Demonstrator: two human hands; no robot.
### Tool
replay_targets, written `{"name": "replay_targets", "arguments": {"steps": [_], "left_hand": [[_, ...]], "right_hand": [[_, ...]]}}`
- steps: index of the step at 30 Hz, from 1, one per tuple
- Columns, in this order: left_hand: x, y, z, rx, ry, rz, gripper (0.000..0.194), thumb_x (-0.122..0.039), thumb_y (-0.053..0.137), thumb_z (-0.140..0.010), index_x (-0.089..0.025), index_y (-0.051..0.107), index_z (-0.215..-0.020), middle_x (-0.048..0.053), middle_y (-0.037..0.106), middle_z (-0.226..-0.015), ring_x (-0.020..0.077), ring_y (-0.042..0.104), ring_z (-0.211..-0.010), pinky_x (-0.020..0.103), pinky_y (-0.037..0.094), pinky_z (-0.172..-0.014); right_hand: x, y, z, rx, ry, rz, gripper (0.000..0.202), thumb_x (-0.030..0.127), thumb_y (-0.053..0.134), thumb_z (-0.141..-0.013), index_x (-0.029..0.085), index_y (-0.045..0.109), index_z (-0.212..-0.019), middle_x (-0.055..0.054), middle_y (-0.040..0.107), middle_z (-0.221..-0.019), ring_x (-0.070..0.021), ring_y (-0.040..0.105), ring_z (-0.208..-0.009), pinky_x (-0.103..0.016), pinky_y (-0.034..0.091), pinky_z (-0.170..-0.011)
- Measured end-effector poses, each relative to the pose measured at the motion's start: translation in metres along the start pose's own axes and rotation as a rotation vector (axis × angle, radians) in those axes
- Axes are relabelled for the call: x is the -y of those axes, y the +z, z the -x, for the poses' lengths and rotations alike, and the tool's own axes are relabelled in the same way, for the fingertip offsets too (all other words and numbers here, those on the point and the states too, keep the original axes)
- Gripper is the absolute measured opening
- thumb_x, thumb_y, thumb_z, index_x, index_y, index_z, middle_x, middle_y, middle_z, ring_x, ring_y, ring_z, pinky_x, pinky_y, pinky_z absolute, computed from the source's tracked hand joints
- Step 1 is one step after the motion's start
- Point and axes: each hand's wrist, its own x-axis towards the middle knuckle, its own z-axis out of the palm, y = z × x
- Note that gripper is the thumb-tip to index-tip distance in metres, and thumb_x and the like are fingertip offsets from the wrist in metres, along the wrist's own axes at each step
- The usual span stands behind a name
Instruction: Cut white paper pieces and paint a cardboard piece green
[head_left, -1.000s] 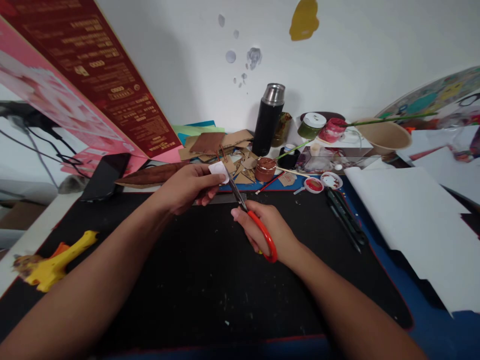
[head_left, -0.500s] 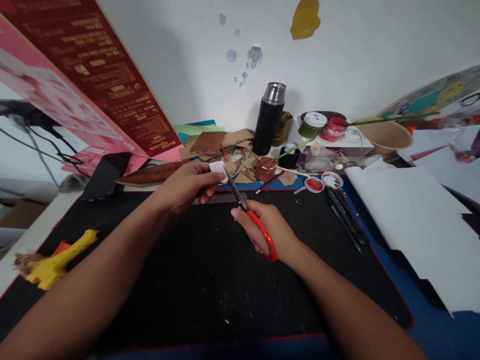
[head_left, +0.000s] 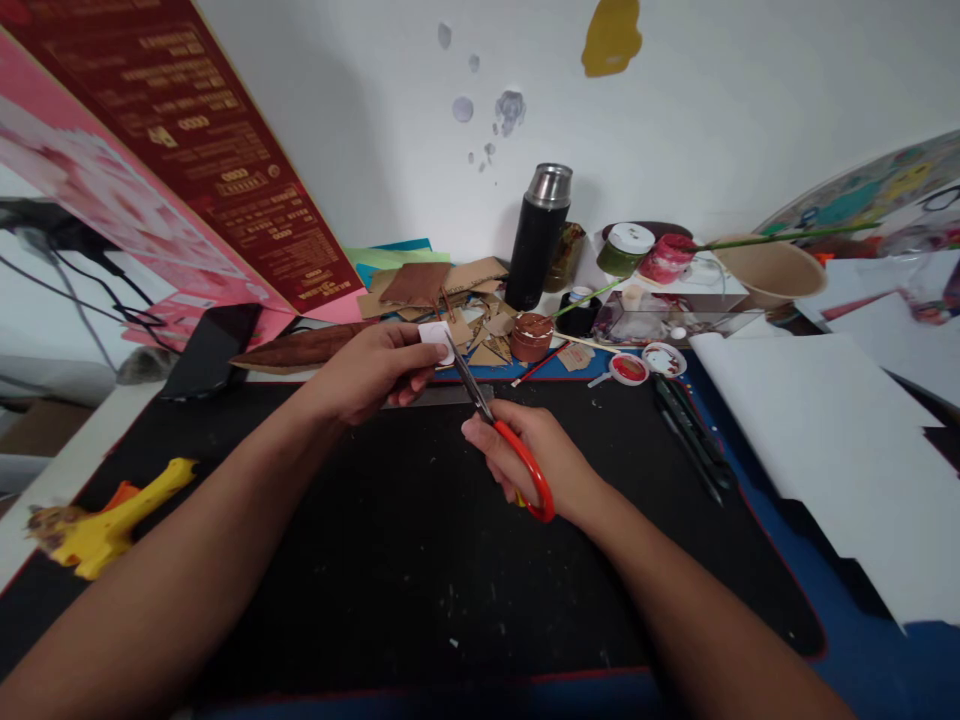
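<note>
Between the thumb and fingers of my left hand [head_left: 390,365] is a small piece of white paper [head_left: 433,340], held up above the back of the black mat [head_left: 420,560]. My right hand [head_left: 544,455] grips scissors [head_left: 531,470] with red handles; a bit of yellow shows under the fingers. The blades point up and to the left, along the right edge of the paper. Whether they are biting into it is too small to tell. Behind the hands lie torn cardboard pieces [head_left: 480,280] and an open pot of brown paint [head_left: 532,337].
A black flask [head_left: 538,240] stands by the wall, with paint jars [head_left: 626,248] to its right. Small paint lids [head_left: 628,370] and dark pens [head_left: 690,435] lie right of my hands. White paper sheets [head_left: 825,430] cover the right side. At left are a yellow glue gun [head_left: 112,520] and a phone [head_left: 211,350].
Both hands stay almost in the same place. The scissor blades seem slightly closer together beside the paper.
</note>
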Motion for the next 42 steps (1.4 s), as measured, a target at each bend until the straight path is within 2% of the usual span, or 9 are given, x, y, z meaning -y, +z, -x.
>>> {"name": "replay_targets", "arguments": {"steps": [5,10,19,21,23,26,28,36,42], "left_hand": [[0.0,-0.001,0.0,-0.006,-0.007,0.0,0.026,-0.032,0.072,-0.091,-0.02,0.057,-0.073,-0.005,0.053,-0.052,0.0064,0.042,-0.038,0.018,0.029,-0.037],[-0.005,0.0,0.002,-0.015,-0.003,0.011,0.026,-0.03,0.073,-0.09,-0.02,0.057,-0.071,-0.005,0.052,-0.051,0.0063,0.042,-0.037,0.017,0.028,-0.036],[-0.007,-0.001,0.004,-0.019,0.023,-0.01,0.025,-0.026,0.07,-0.09,-0.019,0.057,-0.07,-0.005,0.053,-0.05,0.0061,0.043,-0.036,0.016,0.028,-0.036],[-0.006,-0.001,0.004,-0.01,0.024,-0.006,0.023,-0.026,0.07,-0.089,-0.019,0.058,-0.071,-0.005,0.053,-0.05,0.006,0.043,-0.036,0.016,0.028,-0.035],[-0.006,-0.001,0.004,0.0,0.022,-0.004,0.023,-0.025,0.07,-0.089,-0.019,0.058,-0.07,-0.005,0.054,-0.05,0.0059,0.043,-0.036,0.016,0.027,-0.035],[-0.007,0.0,0.004,0.011,0.008,0.004,0.024,-0.024,0.07,-0.089,-0.019,0.057,-0.069,-0.006,0.054,-0.05,0.0057,0.043,-0.035,0.016,0.028,-0.034],[-0.008,0.0,0.004,0.009,-0.003,0.008,0.024,-0.024,0.069,-0.089,-0.019,0.057,-0.07,-0.006,0.053,-0.05,0.0056,0.043,-0.036,0.016,0.028,-0.035],[-0.008,0.001,0.004,0.014,-0.028,-0.023,0.022,-0.024,0.067,-0.091,-0.02,0.057,-0.073,-0.006,0.052,-0.05,0.0056,0.041,-0.036,0.016,0.027,-0.036],[-0.007,0.0,0.004,0.041,-0.004,-0.052,0.022,-0.026,0.067,-0.091,-0.02,0.056,-0.072,-0.006,0.052,-0.05,0.0061,0.043,-0.038,0.016,0.029,-0.036]], "right_hand": [[0.0,-0.001,-0.001,0.023,-0.012,-0.074,0.039,0.06,0.068,-0.101,0.021,0.063,-0.096,0.002,0.068,-0.063,-0.0156,0.069,-0.055,-0.025,0.053,-0.053],[0.004,-0.002,0.0,0.063,0.004,-0.191,0.045,0.062,0.078,-0.091,0.02,0.064,-0.1,-0.001,0.073,-0.075,-0.0183,0.075,-0.067,-0.028,0.058,-0.062],[-0.003,-0.008,0.001,0.167,0.0,-0.153,0.053,0.061,0.082,-0.088,0.022,0.061,-0.117,-0.006,0.078,-0.091,-0.0214,0.077,-0.081,-0.029,0.059,-0.069],[-0.001,-0.006,0.0,0.158,-0.007,-0.176,0.052,0.063,0.08,-0.089,0.021,0.062,-0.114,-0.006,0.078,-0.09,-0.0206,0.077,-0.079,-0.028,0.059,-0.069],[0.001,-0.003,0.0,0.121,0.0,-0.188,0.051,0.067,0.076,-0.091,0.02,0.062,-0.108,-0.004,0.075,-0.084,-0.0179,0.075,-0.069,-0.026,0.058,-0.06],[0.0,0.001,-0.001,0.059,0.018,-0.158,0.049,0.069,0.068,-0.097,0.021,0.062,-0.103,0.0,0.07,-0.073,-0.0127,0.064,-0.05,-0.022,0.049,-0.044],[-0.002,0.003,-0.001,0.034,0.017,-0.132,0.047,0.068,0.065,-0.1,0.021,0.063,-0.102,0.002,0.067,-0.068,-0.0114,0.059,-0.045,-0.02,0.045,-0.039],[-0.002,0.003,0.0,0.003,-0.041,-0.063,0.04,0.06,0.064,-0.105,0.022,0.061,-0.091,0.007,0.057,-0.056,-0.0102,0.056,-0.041,-0.019,0.043,-0.041],[-0.001,0.002,0.0,-0.003,-0.065,-0.017,0.043,0.061,0.057,-0.108,0.022,0.061,-0.09,0.007,0.055,-0.052,-0.0106,0.056,-0.039,-0.02,0.042,-0.041]]}}
